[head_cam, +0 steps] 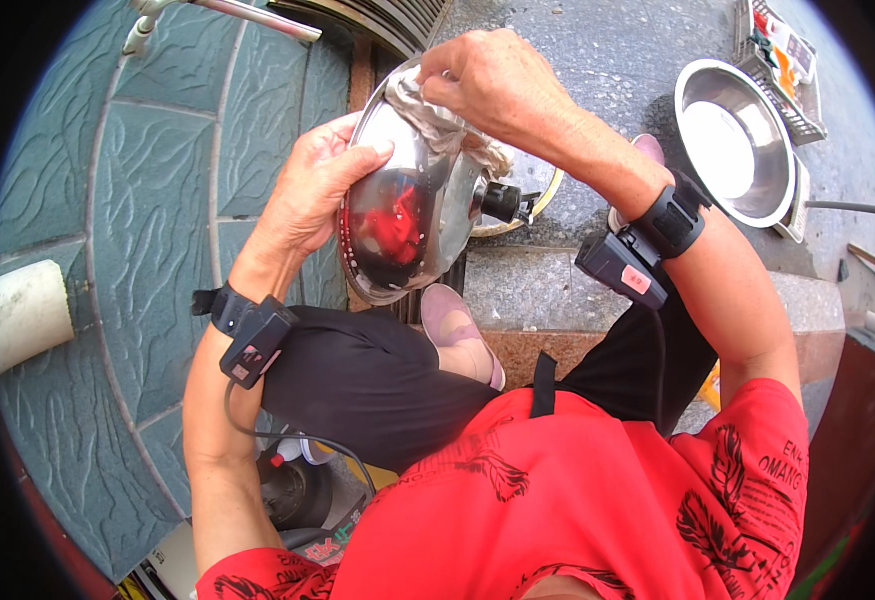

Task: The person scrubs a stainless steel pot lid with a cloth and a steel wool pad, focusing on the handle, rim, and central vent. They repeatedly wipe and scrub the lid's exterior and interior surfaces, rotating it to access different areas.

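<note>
My left hand (310, 184) grips a shiny domed metal pot lid (445, 229) by its left edge, thumb on the outer face. The lid is tilted on its side above my knees, and its black knob (501, 201) points right. Drops of water and a red reflection show on its surface. At the upper part of the lid, my right hand (486, 82) pinches a wet, greyish cloth (437, 124) that lies bunched against the metal. Partly hidden behind the lid is a pale basin with a yellow rim (555, 187).
A steel basin (771, 176) stands at the right, beside a plastic crate (801, 112) of assorted items. Slatted metal (377, 19) lies at the top. On the left are a textured tile wall (156, 165), a pale pipe (28, 315) and a metal tube (257, 16).
</note>
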Action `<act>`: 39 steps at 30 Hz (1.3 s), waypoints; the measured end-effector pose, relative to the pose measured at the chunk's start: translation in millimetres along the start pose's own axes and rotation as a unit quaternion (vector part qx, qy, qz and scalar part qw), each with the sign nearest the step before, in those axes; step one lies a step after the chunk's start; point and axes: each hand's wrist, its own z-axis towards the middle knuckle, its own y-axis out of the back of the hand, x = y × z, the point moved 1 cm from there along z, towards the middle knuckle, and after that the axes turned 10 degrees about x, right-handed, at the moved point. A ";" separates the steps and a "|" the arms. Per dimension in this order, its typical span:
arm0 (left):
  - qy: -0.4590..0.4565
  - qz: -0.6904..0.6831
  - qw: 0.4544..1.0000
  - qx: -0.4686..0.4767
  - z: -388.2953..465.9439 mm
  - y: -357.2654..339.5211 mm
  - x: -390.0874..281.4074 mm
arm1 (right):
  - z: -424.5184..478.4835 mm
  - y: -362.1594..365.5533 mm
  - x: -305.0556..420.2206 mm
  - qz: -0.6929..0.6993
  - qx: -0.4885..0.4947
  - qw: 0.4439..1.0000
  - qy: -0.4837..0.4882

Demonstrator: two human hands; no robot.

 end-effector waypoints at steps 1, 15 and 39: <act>0.005 0.007 1.000 -0.002 -0.7 -0.1 -0.4 | 3.8 2.3 -4.6 -0.008 0.045 0.998 -0.045; 0.010 -0.010 1.000 0.003 0.5 5.1 2.8 | -3.2 -5.2 5.5 -0.046 0.045 0.998 0.003; -0.027 0.022 0.999 0.033 1.5 3.1 -2.0 | -1.7 -6.4 -14.3 -0.009 -0.009 0.995 0.096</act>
